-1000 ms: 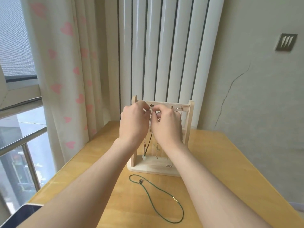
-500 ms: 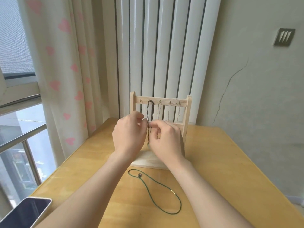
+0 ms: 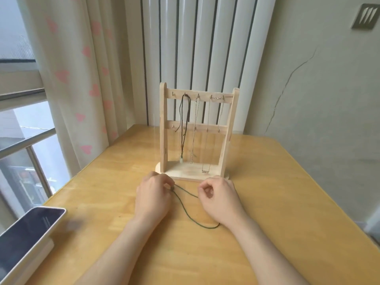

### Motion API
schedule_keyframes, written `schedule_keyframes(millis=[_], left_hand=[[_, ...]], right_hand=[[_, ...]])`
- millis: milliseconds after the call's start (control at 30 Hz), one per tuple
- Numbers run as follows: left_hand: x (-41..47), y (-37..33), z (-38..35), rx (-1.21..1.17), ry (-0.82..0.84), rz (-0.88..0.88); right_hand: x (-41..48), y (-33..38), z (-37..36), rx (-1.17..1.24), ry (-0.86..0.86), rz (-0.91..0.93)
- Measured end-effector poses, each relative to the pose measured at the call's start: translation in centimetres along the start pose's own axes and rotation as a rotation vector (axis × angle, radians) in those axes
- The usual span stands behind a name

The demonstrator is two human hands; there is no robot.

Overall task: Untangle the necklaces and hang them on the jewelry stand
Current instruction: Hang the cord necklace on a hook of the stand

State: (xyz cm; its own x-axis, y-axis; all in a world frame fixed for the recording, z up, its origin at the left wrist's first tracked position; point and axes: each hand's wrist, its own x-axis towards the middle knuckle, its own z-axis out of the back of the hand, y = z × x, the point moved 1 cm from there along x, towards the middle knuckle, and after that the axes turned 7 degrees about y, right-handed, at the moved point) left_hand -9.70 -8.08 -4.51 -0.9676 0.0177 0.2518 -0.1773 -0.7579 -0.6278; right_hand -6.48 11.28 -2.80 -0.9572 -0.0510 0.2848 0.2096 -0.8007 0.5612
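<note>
One table (image 3: 277, 192) carries one stand (image 3: 197, 173), one phone (image 3: 26, 235) and one loose green cord (image 3: 185, 210). Three necklaces hang on the stand: a dark cord (image 3: 183, 128) and two thin chains (image 3: 195, 128). Two hands have come down from the stand's top bar to the table. The left hand (image 3: 153, 197) pinches the green cord at its bead. The right hand (image 3: 219, 199) curls just beside the cord; whether it grips it is unclear.

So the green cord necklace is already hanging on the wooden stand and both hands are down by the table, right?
Not quite. In the head view the green cord necklace lies on the table, in front of the wooden stand. Both hands, left and right, are down there.
</note>
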Motion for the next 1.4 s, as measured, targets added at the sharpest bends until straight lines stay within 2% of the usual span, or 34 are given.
schedule_keyframes(millis=[200,333,433,633,733,800,833,1000,1133,1267,1400], left_hand=[[-0.3,0.7,-0.6,0.248,0.106,-0.065],[-0.4,1.0,-0.3,0.102,0.054,-0.086],[-0.7,0.9,-0.1,0.077,0.048,-0.114],[-1.3,0.0,0.7,-0.169,-0.014,-0.107],[-1.6,-0.7,1.7,-0.273,-0.026,-0.062],[-1.8,-0.7,2.2,-0.237,-0.035,-0.098],[-1.8,-0.6,2.3,-0.196,-0.029,-0.129],[-2.2,-0.3,1.9,-0.039,0.032,-0.233],[-2.0,-0.2,1.2,0.019,0.017,-0.277],[-2.1,-0.4,0.8,-0.061,0.026,-0.234],[-2.3,-1.1,0.7,-0.128,0.01,-0.215]], right_hand=[[-1.4,0.4,2.0,-0.383,0.15,-0.076],[-1.7,1.1,1.6,-0.488,0.149,-0.065],[-1.7,0.9,1.2,-0.46,0.114,-0.057],[-0.8,0.6,0.6,0.255,-0.223,-0.165],[-0.6,1.3,1.1,0.698,-0.315,-0.224],[-0.8,1.7,2.0,0.983,-0.33,-0.232],[-0.8,1.7,2.2,1.034,-0.338,-0.224],[-0.3,1.0,2.3,0.8,-0.544,-0.084],[-0.9,2.1,2.8,0.636,-0.626,0.087],[-1.5,3.8,3.9,0.535,-0.632,0.245],[-1.2,5.4,4.0,0.529,-0.508,0.338]])
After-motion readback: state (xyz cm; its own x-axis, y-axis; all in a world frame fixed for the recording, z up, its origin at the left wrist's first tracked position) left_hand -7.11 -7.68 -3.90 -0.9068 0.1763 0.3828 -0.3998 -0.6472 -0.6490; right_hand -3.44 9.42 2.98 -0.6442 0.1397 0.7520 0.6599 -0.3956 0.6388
